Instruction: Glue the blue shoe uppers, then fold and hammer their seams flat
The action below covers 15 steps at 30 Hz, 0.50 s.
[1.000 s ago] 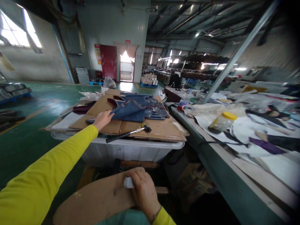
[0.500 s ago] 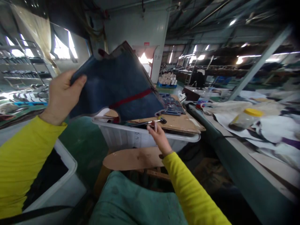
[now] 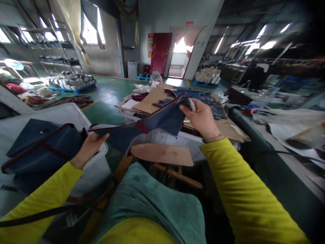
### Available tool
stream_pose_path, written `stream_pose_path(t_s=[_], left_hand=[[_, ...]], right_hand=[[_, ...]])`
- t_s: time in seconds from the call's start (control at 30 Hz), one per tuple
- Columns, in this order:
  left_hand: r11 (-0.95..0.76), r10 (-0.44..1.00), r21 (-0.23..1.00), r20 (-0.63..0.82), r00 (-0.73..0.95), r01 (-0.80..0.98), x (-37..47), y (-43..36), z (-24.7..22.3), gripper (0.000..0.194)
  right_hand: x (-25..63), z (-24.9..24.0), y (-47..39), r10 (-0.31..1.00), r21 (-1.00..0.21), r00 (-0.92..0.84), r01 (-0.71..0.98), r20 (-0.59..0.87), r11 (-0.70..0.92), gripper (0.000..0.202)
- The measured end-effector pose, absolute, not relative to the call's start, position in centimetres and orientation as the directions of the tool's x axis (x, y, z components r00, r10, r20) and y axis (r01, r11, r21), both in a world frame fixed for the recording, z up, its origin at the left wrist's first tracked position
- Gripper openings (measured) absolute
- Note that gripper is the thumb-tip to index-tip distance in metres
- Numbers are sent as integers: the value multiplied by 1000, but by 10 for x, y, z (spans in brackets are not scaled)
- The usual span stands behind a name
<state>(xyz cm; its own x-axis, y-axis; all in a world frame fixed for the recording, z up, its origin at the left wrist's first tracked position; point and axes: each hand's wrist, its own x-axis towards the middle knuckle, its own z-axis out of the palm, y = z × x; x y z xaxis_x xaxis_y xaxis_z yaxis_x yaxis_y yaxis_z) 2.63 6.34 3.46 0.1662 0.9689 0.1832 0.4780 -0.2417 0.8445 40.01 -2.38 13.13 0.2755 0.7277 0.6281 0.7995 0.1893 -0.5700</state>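
Note:
A dark blue fabric or leather piece with a dark red band stretches between my hands above my lap. My left hand pinches its left end, thumb on top. At its right end my right hand grips the piece, and a small whitish object shows between the fingers; I cannot tell its kind. Below the piece is a long brown board with a rounded left end, on a wooden stand.
A white bin at my left holds a blue piece with dark red trim. Ahead, cardboard lies on another white bin with several blue pieces. A cluttered bench runs along the right.
The blue piece has come down and now spans both hands. My right hand has moved up from the bin edge onto the piece. The view has turned left, showing a blue piece in the left bin.

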Motion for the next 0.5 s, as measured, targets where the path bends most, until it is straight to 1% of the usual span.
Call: stream_pose_path(t_s=[0.07, 0.1, 0.17, 0.23, 0.3, 0.4, 0.47, 0.5], left_hand=[[-125, 980, 893, 43, 194, 432, 21, 59, 8, 48], [-86, 979, 920, 7, 203, 383, 19, 58, -3, 48], [-43, 979, 967, -9, 202, 253, 16, 59, -17, 53], [7, 972, 984, -49, 231, 178, 14, 62, -25, 59], [86, 946, 976, -142, 293, 199, 14, 65, -30, 63], [191, 875, 937, -297, 382, 291, 26, 64, -43, 66], [230, 799, 916, -371, 473, 329, 46, 57, -59, 63], [238, 752, 908, -397, 526, 345, 58, 52, -68, 61]], right_hand=[[392, 139, -28, 764, -462, 202, 876, 612, 138, 23], [386, 140, -29, 780, -416, 170, 900, 602, 126, 23], [376, 142, -29, 795, -345, 128, 932, 592, 107, 24], [368, 143, -27, 802, -289, 110, 954, 587, 80, 23], [366, 144, -26, 817, -231, 103, 972, 568, 38, 21], [377, 135, -28, 865, -145, 86, 989, 495, -16, 21], [395, 119, -34, 899, -130, 98, 990, 426, -46, 21], [405, 108, -39, 914, -152, 117, 986, 390, -62, 22]])
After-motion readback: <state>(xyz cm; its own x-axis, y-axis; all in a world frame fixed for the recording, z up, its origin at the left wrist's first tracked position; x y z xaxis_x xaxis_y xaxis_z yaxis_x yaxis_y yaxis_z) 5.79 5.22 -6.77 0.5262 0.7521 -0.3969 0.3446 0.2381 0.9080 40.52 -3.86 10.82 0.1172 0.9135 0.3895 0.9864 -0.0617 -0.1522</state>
